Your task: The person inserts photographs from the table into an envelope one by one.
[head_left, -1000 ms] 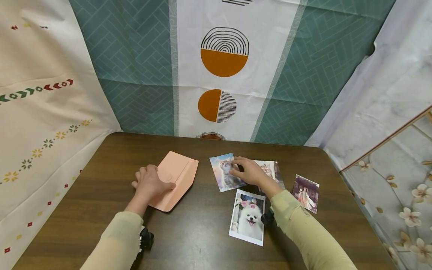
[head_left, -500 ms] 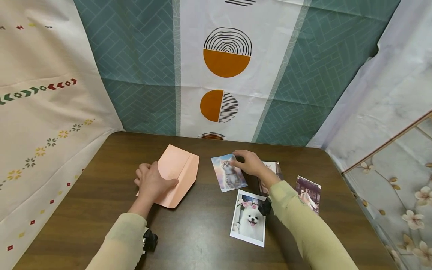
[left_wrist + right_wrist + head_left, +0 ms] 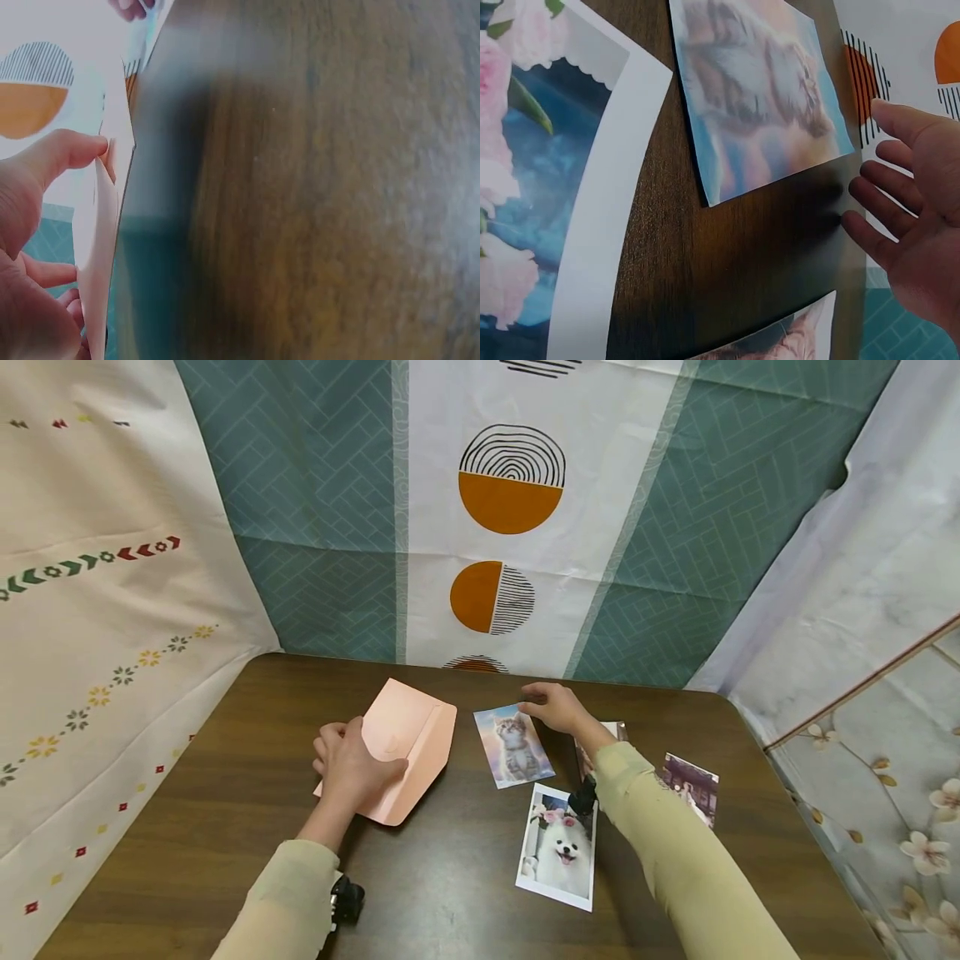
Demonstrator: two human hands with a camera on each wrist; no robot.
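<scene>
My left hand [image 3: 356, 764] holds a pink paper envelope [image 3: 420, 735] by its side, thumb over the front face. In the left wrist view the thumb and fingers pinch the envelope [image 3: 97, 247] edge-on. My right hand [image 3: 555, 706] hovers beside the upper right corner of a kitten photo [image 3: 512, 752]. Seen from the right wrist, the fingers of this hand [image 3: 922, 210] are loosely spread with nothing between them, just off the corner of the kitten photo [image 3: 757, 90].
A white-bordered photo of a fluffy white dog [image 3: 562, 856] lies nearer the front. Another photo [image 3: 619, 731] is partly hidden under my right forearm. Farther right lies a photo of a robed figure [image 3: 693, 785]. Patterned cloth [image 3: 337, 510] hangs along the back of the brown table [image 3: 435, 893].
My right hand has drawn back from the face of the kitten photo toward its far corner. My left hand has shifted the envelope slightly, its far corner turning away from me.
</scene>
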